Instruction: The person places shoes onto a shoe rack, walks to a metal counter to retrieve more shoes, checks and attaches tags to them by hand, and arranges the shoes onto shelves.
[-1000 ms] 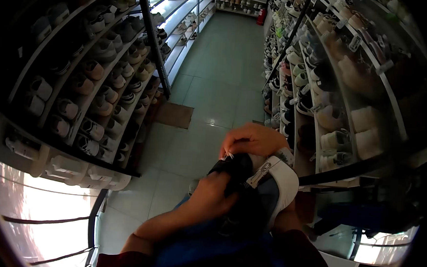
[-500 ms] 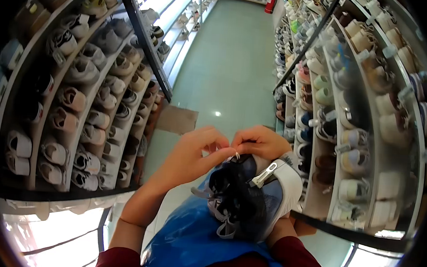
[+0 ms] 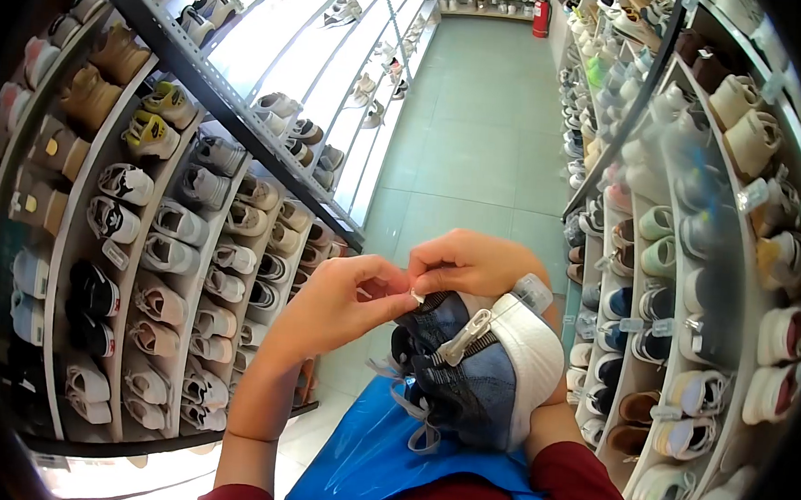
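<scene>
Pinching a small white piece (image 3: 417,297), our left hand (image 3: 335,301) and right hand (image 3: 475,263) meet at the blue shoe's (image 3: 477,383) far-left edge, the right hand lying nearer the shoe.

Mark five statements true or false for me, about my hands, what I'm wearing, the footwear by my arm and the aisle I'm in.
1. The left hand and right hand meet at a small white piece. True.
2. The blue-and-white footwear is standing on the floor. False: the blue-and-white footwear lies against the right forearm.
3. The apron is blue. True.
4. Shoes are shelved on one side of the aisle only. False: the left shelves and right shelves both hold shoes.
5. The sleeves are bright green. False: the sleeves are dark red.
</scene>
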`<state>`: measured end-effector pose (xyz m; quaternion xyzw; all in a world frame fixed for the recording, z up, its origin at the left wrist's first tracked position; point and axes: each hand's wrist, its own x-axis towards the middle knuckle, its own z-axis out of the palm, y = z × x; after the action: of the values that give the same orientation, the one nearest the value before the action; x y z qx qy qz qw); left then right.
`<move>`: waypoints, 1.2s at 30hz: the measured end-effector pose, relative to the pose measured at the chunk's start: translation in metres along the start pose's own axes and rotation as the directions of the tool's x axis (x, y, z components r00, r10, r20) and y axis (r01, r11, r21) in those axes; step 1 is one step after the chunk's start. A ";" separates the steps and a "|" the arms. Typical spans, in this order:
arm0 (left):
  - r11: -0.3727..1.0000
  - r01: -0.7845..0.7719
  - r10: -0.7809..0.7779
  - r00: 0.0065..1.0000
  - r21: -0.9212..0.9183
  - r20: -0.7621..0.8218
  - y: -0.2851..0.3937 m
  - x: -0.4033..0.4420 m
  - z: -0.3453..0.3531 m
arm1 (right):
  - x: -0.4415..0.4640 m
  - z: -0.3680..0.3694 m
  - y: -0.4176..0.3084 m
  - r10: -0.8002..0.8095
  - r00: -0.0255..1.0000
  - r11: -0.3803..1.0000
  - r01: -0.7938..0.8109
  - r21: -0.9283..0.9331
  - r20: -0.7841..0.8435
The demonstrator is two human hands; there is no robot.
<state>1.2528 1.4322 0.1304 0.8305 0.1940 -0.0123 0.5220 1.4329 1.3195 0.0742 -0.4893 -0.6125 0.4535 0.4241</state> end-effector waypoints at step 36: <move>0.993 -0.080 0.104 0.951 -0.092 0.291 0.005 0.094 -0.042 | 0.011 -0.046 -0.002 0.064 0.960 0.996 -0.078 -0.042 -0.271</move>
<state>1.3339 1.4956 0.1329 0.8061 0.0753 -0.1041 0.5776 1.4746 1.3364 0.0875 -0.5790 -0.5428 0.3814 0.4740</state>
